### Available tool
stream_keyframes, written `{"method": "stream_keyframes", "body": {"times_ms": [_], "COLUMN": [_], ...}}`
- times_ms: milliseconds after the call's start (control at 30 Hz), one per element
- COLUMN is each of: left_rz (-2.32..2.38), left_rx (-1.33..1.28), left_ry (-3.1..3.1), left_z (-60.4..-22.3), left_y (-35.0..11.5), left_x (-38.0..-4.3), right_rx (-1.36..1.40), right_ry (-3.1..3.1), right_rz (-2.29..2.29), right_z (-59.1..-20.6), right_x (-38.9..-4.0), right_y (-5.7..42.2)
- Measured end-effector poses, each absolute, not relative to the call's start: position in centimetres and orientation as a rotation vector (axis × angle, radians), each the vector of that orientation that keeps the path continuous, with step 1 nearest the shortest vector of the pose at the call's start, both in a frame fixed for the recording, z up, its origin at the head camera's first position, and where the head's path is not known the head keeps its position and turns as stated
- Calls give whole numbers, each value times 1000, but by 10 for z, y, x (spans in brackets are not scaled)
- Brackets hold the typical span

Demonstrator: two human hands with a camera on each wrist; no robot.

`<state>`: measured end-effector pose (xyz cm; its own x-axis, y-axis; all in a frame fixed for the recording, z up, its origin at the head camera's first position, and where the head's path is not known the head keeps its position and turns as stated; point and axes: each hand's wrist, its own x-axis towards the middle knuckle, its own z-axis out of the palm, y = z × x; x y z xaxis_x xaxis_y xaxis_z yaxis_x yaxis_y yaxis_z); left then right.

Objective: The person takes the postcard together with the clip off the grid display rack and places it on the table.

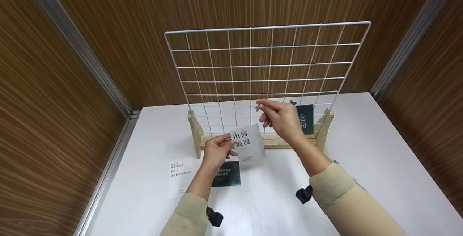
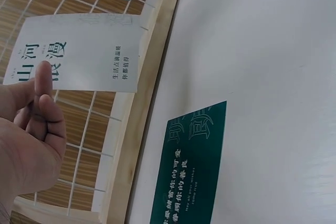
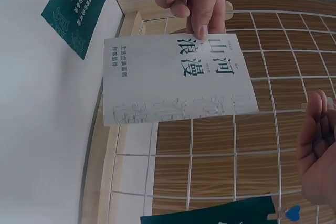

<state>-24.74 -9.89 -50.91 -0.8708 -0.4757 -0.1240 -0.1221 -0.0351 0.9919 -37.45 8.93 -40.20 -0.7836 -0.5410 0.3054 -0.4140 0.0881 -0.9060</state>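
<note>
My left hand (image 1: 217,151) pinches a white card (image 1: 253,147) with dark lettering by its edge, thumb on the printed face. The card is held upright and tilted in front of the wire grid rack (image 2: 79,153). My right hand (image 1: 284,118), up at the grid to the right of the card, pinches a small clip (image 3: 329,100) between thumb and fingertips; its pale tip sticks out and the rest is mostly hidden. A dark green card (image 1: 305,120) hangs on the grid's lower right, under a clip with a blue heart (image 3: 293,213).
Wooden feet (image 1: 195,133) and a wooden bar hold the grid up on the white table (image 1: 275,192). Another green card (image 2: 191,166) and a white printed card (image 1: 179,174) lie on the table near the left forearm. Wood-patterned walls (image 1: 108,19) surround the table.
</note>
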Motion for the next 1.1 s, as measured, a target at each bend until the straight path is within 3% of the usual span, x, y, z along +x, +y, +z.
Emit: {"method": "stream_keyframes", "body": {"times_ms": [1100], "left_rz": [-2094], "left_rx": [687], "left_ry": [-1897], "left_z": [-535], "left_y": [-71], "left_x": [-225], "right_rx": [-577], "right_ry": [2292], "right_rz": [-1692], "right_z": [-481], "right_x": [-375], "right_y": [212]}}
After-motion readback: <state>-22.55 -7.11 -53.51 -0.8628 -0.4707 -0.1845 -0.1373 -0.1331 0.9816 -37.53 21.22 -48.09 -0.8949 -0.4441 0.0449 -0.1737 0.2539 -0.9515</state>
